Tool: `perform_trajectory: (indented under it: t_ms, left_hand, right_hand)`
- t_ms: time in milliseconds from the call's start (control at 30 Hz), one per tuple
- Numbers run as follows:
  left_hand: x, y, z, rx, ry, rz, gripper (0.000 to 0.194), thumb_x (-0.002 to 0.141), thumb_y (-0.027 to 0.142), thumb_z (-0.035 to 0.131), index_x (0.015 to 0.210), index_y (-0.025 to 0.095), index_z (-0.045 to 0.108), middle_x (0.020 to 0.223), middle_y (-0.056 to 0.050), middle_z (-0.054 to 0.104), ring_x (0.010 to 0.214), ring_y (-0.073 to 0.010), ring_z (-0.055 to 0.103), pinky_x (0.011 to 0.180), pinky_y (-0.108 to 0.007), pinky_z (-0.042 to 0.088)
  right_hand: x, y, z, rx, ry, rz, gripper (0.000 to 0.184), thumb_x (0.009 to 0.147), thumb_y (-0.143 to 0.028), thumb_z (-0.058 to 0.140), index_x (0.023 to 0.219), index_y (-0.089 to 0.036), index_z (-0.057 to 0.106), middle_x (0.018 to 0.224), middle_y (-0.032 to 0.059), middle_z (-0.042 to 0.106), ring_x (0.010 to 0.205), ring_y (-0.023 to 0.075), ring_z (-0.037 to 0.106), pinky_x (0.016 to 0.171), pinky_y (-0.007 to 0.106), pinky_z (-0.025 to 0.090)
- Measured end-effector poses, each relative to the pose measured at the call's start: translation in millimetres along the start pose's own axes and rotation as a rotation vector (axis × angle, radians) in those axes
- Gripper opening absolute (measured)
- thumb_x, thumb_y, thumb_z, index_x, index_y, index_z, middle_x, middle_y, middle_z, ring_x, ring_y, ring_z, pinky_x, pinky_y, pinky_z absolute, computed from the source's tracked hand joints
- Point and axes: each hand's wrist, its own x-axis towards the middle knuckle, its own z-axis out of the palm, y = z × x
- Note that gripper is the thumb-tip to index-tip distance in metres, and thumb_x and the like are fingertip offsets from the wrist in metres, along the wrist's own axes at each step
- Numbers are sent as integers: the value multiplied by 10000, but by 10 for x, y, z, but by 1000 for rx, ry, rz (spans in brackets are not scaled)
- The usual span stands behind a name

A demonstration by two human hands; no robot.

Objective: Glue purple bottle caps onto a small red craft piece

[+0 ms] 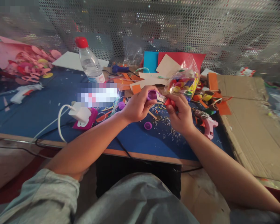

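Observation:
In my left hand [138, 105] is a purple plastic cap [152, 95], pinched between thumb and fingers with its hollow side facing me. My right hand [180, 113] is closed around the red handle of a small knife [162, 99]. The pale metal blade points left and meets, or nearly meets, the cap's edge; actual contact cannot be made out. Below the hands, a second purple cap [148, 125] lies on the blue tabletop [135, 138]. Fine pale shavings [162, 119] are scattered beside it.
Right of my hands lies a pink glue gun [210, 127], near a cardboard sheet [254, 124]. A bag of colourful caps [184, 82] stands behind. To the left are a white plug [79, 112] on a magenta power block, a water bottle [91, 63] and a white glue gun [25, 92].

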Motion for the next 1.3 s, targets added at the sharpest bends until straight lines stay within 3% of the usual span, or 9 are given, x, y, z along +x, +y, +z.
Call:
perform_trajectory:
  t_ms: [233, 433, 567, 933, 1033, 1167, 1300]
  left_hand:
    - [1, 52, 14, -56, 2, -31, 533, 1148, 605, 388, 1492, 213, 495, 1306, -169, 721, 1069, -244, 735, 938, -415, 602]
    - [-49, -29, 154, -122, 86, -90, 673, 1112, 719, 308, 1624, 282, 306, 1306, -157, 691, 967, -245, 724, 950, -488, 612]
    - [-70, -64, 184, -137, 90, -91, 668, 1120, 720, 264, 1618, 280, 334, 1308, -153, 686, 968, -224, 718, 921, -461, 623]
    - [-50, -5, 79, -182, 53, -115, 505, 1154, 610, 366, 1496, 254, 471, 1161, -119, 720, 799, -182, 690, 757, -385, 602]
    - [-26, 1, 60, -159, 29, -101, 542, 1147, 635, 358, 1511, 249, 466, 1214, -132, 721, 876, -203, 720, 815, -403, 609]
    - [-9, -4, 58, -95, 27, -72, 682, 1068, 728, 509, 1532, 232, 442, 1327, -171, 680, 1110, -287, 727, 955, -467, 606]
    - [-22, 1, 87, -93, 37, -108, 666, 1061, 724, 526, 1513, 244, 436, 1275, -156, 667, 1097, -295, 710, 973, -500, 598]
  right_hand:
    - [3, -21, -9, 44, -61, 32, 405, 1119, -508, 539, 1397, -281, 726, 1026, 83, 691, 947, 277, 659, 889, 484, 527]
    - [10, -24, -8, 55, -75, 29, 406, 1118, -507, 538, 1404, -288, 724, 1030, 81, 710, 950, 279, 659, 884, 483, 529]
    - [3, -12, -4, 50, -53, 23, 392, 1113, -495, 553, 1400, -296, 730, 1035, 80, 702, 946, 275, 650, 880, 477, 523]
    - [-29, -10, 12, -25, -22, 12, 388, 1112, -476, 555, 1421, -318, 728, 1045, 80, 687, 956, 282, 631, 895, 481, 508]
    - [-24, -35, 15, -30, -23, 19, 386, 1112, -471, 560, 1419, -312, 732, 1027, 78, 679, 947, 278, 628, 884, 476, 514]
    - [-17, -52, 22, -16, -19, 32, 386, 1107, -477, 566, 1415, -315, 735, 1001, 71, 665, 923, 271, 629, 865, 469, 529]
    - [-19, -44, 33, -22, -21, 30, 384, 1099, -472, 583, 1419, -321, 733, 1014, 74, 675, 922, 273, 638, 858, 474, 541]
